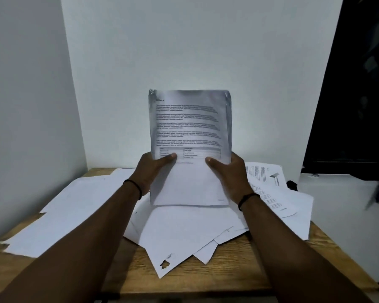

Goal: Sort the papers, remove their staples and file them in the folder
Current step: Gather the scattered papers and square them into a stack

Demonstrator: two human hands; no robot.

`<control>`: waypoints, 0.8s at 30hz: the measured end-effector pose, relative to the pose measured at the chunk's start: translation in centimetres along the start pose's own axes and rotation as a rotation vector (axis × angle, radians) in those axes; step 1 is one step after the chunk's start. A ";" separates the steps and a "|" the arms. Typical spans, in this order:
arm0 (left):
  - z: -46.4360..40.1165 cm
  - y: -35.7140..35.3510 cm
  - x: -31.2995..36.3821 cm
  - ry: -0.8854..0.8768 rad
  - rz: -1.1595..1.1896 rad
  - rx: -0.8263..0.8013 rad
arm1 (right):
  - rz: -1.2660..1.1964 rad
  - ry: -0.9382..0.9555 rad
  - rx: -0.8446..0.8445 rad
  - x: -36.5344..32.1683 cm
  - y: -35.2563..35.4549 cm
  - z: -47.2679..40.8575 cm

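Both hands, left hand and right hand, pinch the printed sheet upright above the worktop by its lower edges; light, floppy, tears easily, so support both sides

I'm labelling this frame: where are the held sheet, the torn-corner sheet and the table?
held sheet (189,127): head view, printed middle.
torn-corner sheet (173,243): head view, blank middle.
table (239,267): head view, bare wood at front.

Head camera, one view only.
It looks forward and down, close over the wooden table, facing the far wall.
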State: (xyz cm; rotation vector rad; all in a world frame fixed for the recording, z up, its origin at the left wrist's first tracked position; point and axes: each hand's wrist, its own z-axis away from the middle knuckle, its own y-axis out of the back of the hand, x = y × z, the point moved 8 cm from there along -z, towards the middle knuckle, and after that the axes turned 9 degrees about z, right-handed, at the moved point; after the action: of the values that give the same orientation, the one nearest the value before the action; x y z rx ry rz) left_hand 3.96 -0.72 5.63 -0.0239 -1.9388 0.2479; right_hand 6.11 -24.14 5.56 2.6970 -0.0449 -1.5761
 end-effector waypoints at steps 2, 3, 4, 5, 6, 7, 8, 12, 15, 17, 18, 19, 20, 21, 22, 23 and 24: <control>-0.7 -0.6 0.7 0.041 0.039 -0.023 | 0.008 -0.005 -0.009 -0.6 0.3 -1.1; -1.0 -0.5 0.6 0.076 0.028 -0.016 | 0.010 -0.019 -0.014 -0.6 0.7 -1.7; -1.3 0.3 0.1 0.119 -0.008 0.019 | 0.013 -0.041 -0.016 -0.4 1.0 -2.1; -1.3 1.1 -0.6 0.177 -0.072 0.064 | 0.027 -0.069 -0.018 0.1 1.4 -2.5; -1.4 2.3 -1.8 0.236 -0.178 0.101 | 0.041 -0.100 -0.021 0.7 1.8 -2.7; -1.4 3.2 -2.9 0.282 -0.367 0.096 | 0.060 -0.130 -0.025 1.5 2.1 -2.9; -1.4 3.9 -4.0 0.312 -0.635 0.044 | 0.075 -0.158 -0.029 2.2 2.4 -3.0; -1.3 5.1 -7.4 0.373 -1.244 -0.159 | 0.136 -0.230 -0.034 4.1 2.9 -2.5; -0.8 5.5 -7.7 0.392 -1.309 -0.164 | 0.166 -0.264 -0.041 5.0 2.7 -2.0; -0.5 5.8 -7.6 0.409 -1.296 -0.147 | 0.189 -0.288 -0.039 5.6 2.6 -1.8; -0.4 6.0 -7.6 0.419 -1.286 -0.136 | 0.195 -0.301 -0.039 5.7 2.6 -1.7; -0.4 6.1 -7.6 0.423 -1.287 -0.126 | 0.204 -0.314 -0.039 6.0 2.6 -1.5; -0.2 6.2 -7.6 0.423 -1.299 -0.116 | 0.217 -0.327 -0.037 6.2 2.6 -1.4; -0.2 6.2 -7.7 0.416 -1.313 -0.111 | 0.230 -0.339 -0.034 6.3 2.7 -1.3; -0.1 6.1 -7.8 0.413 -1.324 -0.108 | 0.238 -0.354 -0.032 6.6 2.7 -1.2; -0.1 6.1 -7.8 0.412 -1.337 -0.112 | 0.246 -0.363 -0.031 6.8 2.7 -1.1; -0.2 6.1 -7.8 0.422 -1.360 -0.125 | 0.259 -0.373 -0.026 7.1 2.8 -1.1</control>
State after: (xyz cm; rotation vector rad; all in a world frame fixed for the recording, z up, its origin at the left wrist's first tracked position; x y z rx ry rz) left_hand 6.47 4.24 -2.61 1.0303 -1.1949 -0.7244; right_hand 10.47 -27.15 0.01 2.2288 -0.3578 -1.9422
